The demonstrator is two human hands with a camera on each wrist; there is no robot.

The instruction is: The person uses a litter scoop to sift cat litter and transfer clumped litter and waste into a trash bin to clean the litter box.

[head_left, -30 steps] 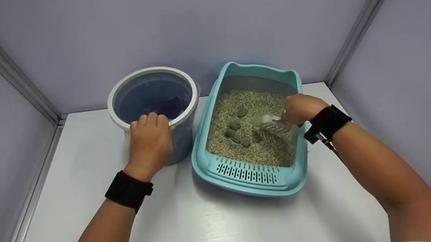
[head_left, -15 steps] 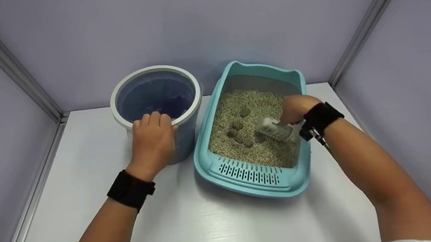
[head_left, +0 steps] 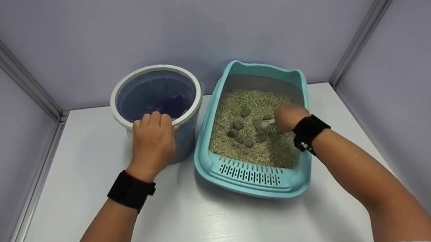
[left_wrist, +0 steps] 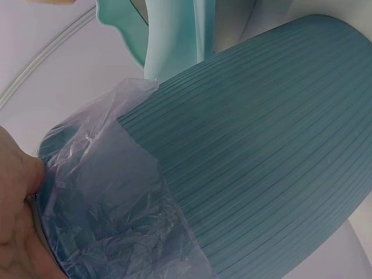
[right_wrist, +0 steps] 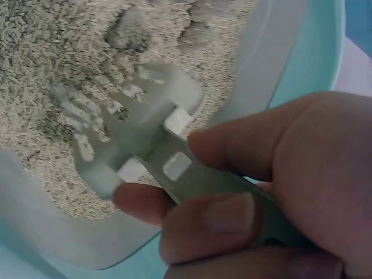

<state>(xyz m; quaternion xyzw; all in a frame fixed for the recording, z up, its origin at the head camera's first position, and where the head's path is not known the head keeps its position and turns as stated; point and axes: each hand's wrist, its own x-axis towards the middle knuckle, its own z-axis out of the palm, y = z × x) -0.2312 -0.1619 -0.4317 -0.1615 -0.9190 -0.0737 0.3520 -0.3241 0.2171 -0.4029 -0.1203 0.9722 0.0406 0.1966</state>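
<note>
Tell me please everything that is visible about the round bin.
The bin is tall, round and blue-green, with fine ribs running down its outer wall and a pale rim; it looks like plastic. A thin, translucent, crumpled bag is folded over the outside of its upper part. It stands upright and open on the white table, to the left of the turquoise litter tray. The left hand grips the rim on the near side. Inside is too dark to make out any contents.

left hand grips one end of ribbed teal bin | crinkled translucent liner covers that end | turquoise tray behind
</note>
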